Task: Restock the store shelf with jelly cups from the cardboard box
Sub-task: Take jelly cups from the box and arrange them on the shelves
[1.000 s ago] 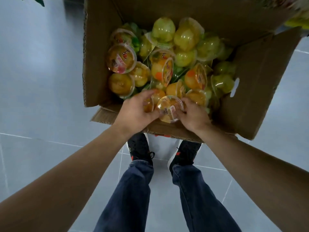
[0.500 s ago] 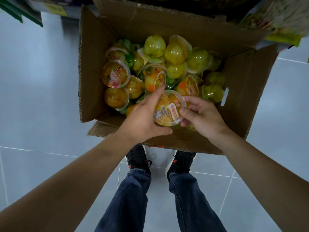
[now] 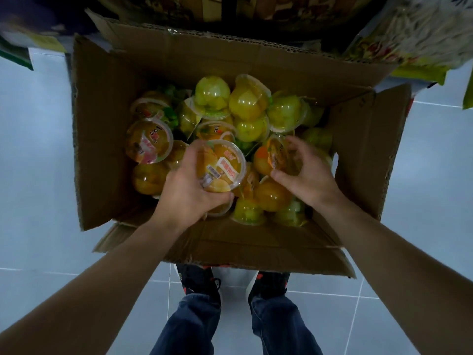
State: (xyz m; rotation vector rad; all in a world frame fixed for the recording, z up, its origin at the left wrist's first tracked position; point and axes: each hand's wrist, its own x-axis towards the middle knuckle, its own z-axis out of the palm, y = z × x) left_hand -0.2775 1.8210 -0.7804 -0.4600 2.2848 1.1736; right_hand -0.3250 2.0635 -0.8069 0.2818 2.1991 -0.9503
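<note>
My left hand (image 3: 190, 190) grips an orange jelly cup (image 3: 221, 166) lid-up; my right hand (image 3: 304, 175), fingers curled, closes round another cup (image 3: 272, 157) in the cardboard box (image 3: 102, 139).

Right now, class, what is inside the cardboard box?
The cardboard box holds piled orange and yellow-green jelly cups. The left hand grips one. Lower layers and the box bottom are covered.

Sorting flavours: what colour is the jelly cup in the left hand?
Orange, in the head view: jelly cup, gripped by the left hand.
</note>
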